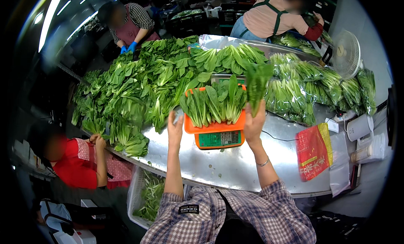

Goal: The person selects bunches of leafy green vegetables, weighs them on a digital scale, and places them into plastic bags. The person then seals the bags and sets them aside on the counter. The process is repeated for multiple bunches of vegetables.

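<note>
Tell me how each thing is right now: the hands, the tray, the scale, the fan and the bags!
Left hand: open, empty, beside the tray.
Right hand: shut on a leafy green bunch, held upright.
Orange tray: on the scale, loaded with greens.
Scale: switched on, digits showing.
Fan: upright; whether it spins cannot be told.
Bagged greens: packed and piled.
Red bag: lying flat on the table.
</note>
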The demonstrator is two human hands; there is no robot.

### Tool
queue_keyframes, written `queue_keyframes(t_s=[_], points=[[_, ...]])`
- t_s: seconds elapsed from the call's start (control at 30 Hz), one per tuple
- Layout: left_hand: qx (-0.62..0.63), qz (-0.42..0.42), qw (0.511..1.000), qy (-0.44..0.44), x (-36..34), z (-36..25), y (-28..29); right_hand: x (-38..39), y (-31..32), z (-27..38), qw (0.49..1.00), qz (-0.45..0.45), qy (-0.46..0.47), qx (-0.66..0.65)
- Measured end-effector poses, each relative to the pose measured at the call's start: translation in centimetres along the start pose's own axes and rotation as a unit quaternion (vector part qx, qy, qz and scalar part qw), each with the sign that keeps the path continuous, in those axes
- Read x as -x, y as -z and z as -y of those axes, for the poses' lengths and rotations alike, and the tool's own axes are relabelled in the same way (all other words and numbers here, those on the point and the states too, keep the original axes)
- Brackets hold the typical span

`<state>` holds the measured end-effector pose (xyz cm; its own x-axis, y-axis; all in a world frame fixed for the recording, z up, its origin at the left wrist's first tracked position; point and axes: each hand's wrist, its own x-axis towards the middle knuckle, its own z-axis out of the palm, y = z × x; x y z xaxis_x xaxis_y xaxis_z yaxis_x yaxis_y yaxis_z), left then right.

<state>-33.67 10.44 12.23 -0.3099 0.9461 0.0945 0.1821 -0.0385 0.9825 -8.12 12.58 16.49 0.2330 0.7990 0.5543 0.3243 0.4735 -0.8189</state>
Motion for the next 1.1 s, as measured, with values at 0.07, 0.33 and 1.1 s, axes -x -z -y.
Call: queue_keyframes(t_s=[0.07, 0.33, 1.1], points=[[0.124, 0.105, 0.986, -0.029, 1.8, -2.7, -1.1, 1.0, -1.9, 2.5, 0.994, 0.012, 0.091, 0.057], [0.37, 0.103, 0.92, 0.08, 5.9, -2.5, -0.7, 10.9, -10.4, 6.2, 0.954, 0.22, 0.177, 0.099], [-0.284, -0.105, 0.95, -0.069, -0.2, 5.3, -4.0, 3.7, -11.9, -4.8, 0.939, 0.283, 0.059, 0.186]])
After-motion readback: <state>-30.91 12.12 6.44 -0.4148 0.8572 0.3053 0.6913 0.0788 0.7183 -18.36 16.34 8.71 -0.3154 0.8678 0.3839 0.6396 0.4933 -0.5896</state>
